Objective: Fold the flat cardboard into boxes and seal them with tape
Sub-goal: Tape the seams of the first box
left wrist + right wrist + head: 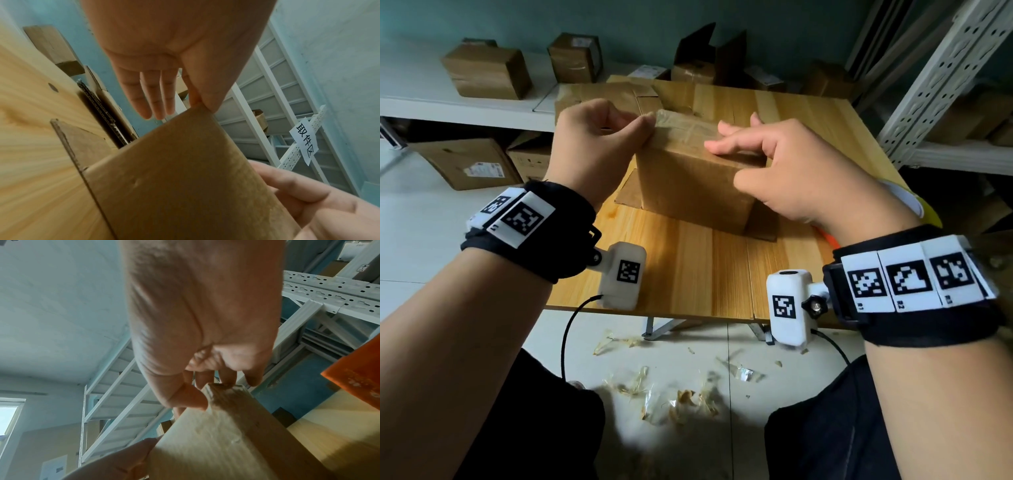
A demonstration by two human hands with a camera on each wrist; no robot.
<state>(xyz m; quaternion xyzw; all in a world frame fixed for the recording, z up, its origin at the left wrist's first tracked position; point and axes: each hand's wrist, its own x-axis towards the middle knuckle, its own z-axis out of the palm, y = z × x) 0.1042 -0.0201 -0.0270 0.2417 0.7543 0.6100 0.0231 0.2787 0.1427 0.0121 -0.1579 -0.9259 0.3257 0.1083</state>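
Note:
A brown cardboard box [688,185] stands on the wooden table [688,274], its lower flaps spread flat on the tabletop. A strip of clear tape [685,125] runs across its top. My left hand [645,128] pinches the box's top left corner between thumb and forefinger, where the tape ends; the left wrist view shows the other fingers [156,100] straight. My right hand [726,161] holds the top right edge, fingers lying over the taped top and thumb against the front face. The right wrist view shows that thumb [191,399] on the box [205,443].
Flattened cardboard [592,94] lies at the table's back left. Sealed boxes [486,72] sit on a white shelf beyond. A white metal rack [935,78] stands at the right. An orange object [359,378] lies by my right wrist. Tape scraps [671,401] litter the floor.

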